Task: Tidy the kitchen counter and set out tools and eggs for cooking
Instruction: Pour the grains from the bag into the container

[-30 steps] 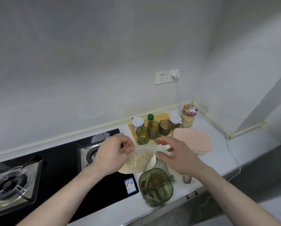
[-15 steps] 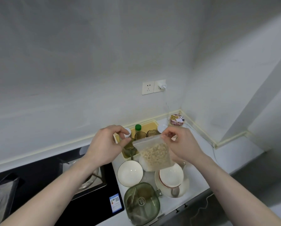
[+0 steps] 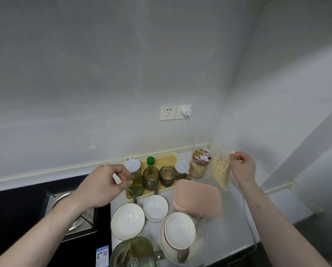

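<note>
Clear bag (image 3: 221, 171) hangs upright, pinched at top by right hand (image 3: 242, 166).

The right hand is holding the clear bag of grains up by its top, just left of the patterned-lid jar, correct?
Not quite. The head view shows the right hand pinching the clear bag of grains by its top, but the bag hangs right of the patterned-lid jar, near the wall corner.
</note>
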Available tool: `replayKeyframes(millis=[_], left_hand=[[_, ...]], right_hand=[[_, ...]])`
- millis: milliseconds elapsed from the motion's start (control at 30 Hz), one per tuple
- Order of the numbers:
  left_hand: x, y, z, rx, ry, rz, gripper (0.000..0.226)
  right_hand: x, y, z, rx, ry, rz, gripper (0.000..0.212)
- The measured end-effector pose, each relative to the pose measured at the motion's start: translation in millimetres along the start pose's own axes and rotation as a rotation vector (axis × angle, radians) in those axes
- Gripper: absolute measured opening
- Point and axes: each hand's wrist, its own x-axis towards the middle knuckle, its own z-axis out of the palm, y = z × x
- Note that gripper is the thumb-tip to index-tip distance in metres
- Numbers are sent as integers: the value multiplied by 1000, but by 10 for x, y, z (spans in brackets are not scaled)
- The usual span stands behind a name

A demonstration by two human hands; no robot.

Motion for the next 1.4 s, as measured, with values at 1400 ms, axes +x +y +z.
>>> replayKeyframes(millis=[1400], left_hand=[[-283, -170, 449, -58, -83, -269, 13]], right_hand=[[113, 864, 812, 100, 30, 57, 22]])
